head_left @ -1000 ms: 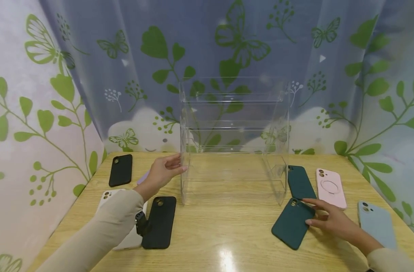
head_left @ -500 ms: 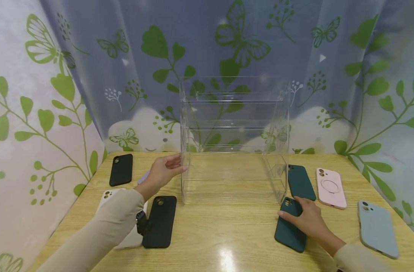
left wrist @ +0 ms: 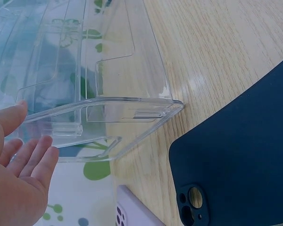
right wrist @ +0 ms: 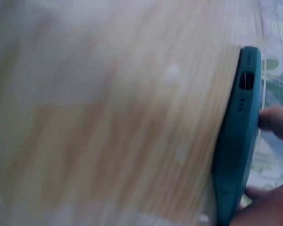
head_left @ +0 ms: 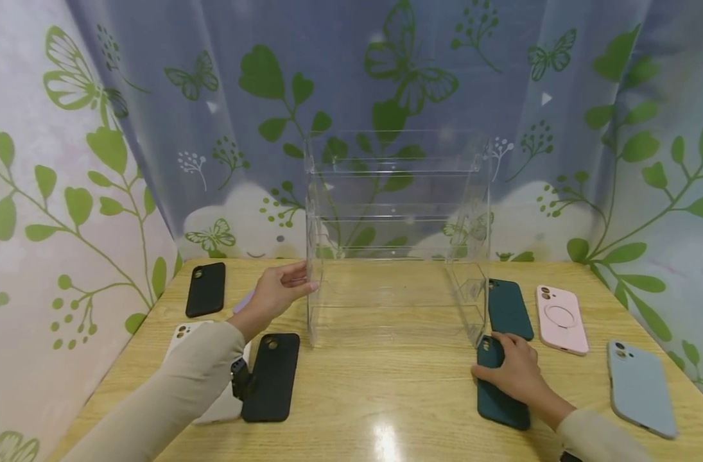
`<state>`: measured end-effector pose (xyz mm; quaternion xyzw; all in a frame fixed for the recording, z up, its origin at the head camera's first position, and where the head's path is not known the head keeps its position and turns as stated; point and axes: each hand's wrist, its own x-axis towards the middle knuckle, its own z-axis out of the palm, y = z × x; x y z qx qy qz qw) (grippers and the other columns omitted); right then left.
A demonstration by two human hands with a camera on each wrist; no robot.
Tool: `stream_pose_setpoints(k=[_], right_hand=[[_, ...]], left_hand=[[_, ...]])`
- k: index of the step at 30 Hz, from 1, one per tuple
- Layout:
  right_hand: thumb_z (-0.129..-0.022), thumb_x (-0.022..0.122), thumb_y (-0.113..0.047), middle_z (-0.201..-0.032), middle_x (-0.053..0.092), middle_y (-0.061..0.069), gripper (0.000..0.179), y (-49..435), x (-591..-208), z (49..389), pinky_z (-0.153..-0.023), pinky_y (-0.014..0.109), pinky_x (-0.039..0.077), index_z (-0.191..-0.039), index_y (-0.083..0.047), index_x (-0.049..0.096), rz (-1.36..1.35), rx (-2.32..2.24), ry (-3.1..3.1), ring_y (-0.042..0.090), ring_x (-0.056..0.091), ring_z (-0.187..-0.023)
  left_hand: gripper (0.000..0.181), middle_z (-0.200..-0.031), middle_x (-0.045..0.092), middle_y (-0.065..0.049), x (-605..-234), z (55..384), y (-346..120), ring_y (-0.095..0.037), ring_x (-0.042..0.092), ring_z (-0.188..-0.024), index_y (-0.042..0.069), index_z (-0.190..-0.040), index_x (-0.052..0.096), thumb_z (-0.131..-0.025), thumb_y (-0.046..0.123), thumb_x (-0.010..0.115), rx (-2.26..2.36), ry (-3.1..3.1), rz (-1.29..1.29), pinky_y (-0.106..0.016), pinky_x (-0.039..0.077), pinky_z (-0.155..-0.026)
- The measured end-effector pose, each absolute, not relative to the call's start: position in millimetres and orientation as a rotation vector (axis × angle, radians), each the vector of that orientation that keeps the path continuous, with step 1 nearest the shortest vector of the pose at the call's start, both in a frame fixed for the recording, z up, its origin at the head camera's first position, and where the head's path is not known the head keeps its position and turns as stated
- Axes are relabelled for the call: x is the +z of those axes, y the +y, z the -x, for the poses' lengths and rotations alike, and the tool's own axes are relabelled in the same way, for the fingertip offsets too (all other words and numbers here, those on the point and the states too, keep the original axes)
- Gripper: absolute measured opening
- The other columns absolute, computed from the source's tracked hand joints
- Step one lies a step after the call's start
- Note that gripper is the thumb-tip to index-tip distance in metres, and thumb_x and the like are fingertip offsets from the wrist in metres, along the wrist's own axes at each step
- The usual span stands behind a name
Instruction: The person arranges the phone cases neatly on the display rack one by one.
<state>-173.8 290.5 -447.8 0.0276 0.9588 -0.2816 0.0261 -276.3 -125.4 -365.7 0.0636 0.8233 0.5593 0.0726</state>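
Observation:
A clear acrylic tiered rack (head_left: 394, 282) stands mid-table. My left hand (head_left: 273, 296) holds its left side panel near the front edge, thumb on one side and fingers along the outer face, also visible in the left wrist view. My right hand (head_left: 515, 372) grips a dark green phone case (head_left: 498, 404) by its long sides, just in front of the rack's right corner. The right wrist view shows this green case (right wrist: 238, 136) from its port end, close over the table. Behind it lies a second dark green case (head_left: 510, 311).
To the right lie a pink case (head_left: 561, 337) with a ring and a light blue case (head_left: 642, 391). At the left are two black cases (head_left: 205, 290), a white case (head_left: 221, 407) partly under my sleeve, and a lilac case (left wrist: 134, 209). A patterned curtain (head_left: 241, 128) hangs behind.
My right hand has moved left over the front green case, taken it by its sides, and turned it straighter, shifting it slightly right. My left hand has stayed at the rack.

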Motion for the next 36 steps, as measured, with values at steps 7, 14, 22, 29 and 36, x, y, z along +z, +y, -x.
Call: stream_pose_setpoints(k=[7,14,22,29,36], right_hand=[[-0.076,0.08,-0.037,-0.138,0.028,0.038,0.088,302,-452,172,-0.091,0.072,0.029,-0.138,0.011,0.039,0.065,-0.916,2.996,0.062,0.025,-0.122],[-0.076,0.075,-0.054,-0.136,0.027,0.044,0.105,306,-449,172,-0.094,0.072,0.027,-0.141,0.014,0.03,-0.08,-0.775,2.988,0.064,0.024,-0.122],[-0.074,0.076,-0.055,-0.133,0.023,0.048,0.111,307,-442,174,-0.093,0.069,0.03,-0.14,0.019,0.025,-0.157,-0.78,2.925,0.065,0.022,-0.12],[-0.073,0.077,-0.049,-0.127,0.028,0.051,0.107,312,-437,178,-0.087,0.068,0.037,-0.137,0.02,0.028,-0.156,-0.715,2.93,0.068,0.029,-0.113],[-0.079,0.073,-0.042,-0.121,0.04,0.049,0.099,320,-413,174,-0.08,0.061,0.044,-0.136,0.025,0.026,-0.114,-0.727,3.004,0.059,0.046,-0.104]], left_hand=[[0.063,-0.142,0.049,-0.014,-365,277,-125,-0.029,0.051,-0.127,0.009,-0.145,0.043,-0.089,0.019,0.07,1.683,2.469,-0.191,-0.042,0.046,-0.1],[0.062,-0.143,0.048,-0.014,-365,277,-125,-0.028,0.05,-0.127,0.009,-0.145,0.042,-0.09,0.02,0.069,1.67,2.474,-0.191,-0.042,0.045,-0.1],[0.062,-0.143,0.047,-0.015,-365,275,-126,-0.029,0.05,-0.128,0.008,-0.145,0.042,-0.09,0.02,0.069,1.66,2.488,-0.206,-0.042,0.045,-0.1],[0.063,-0.143,0.047,-0.016,-364,275,-126,-0.03,0.049,-0.129,0.007,-0.145,0.041,-0.09,0.022,0.069,1.663,2.485,-0.212,-0.043,0.045,-0.101],[0.062,-0.142,0.048,-0.016,-364,274,-125,-0.029,0.05,-0.128,0.007,-0.145,0.042,-0.09,0.019,0.068,1.659,2.494,-0.21,-0.042,0.046,-0.1]])
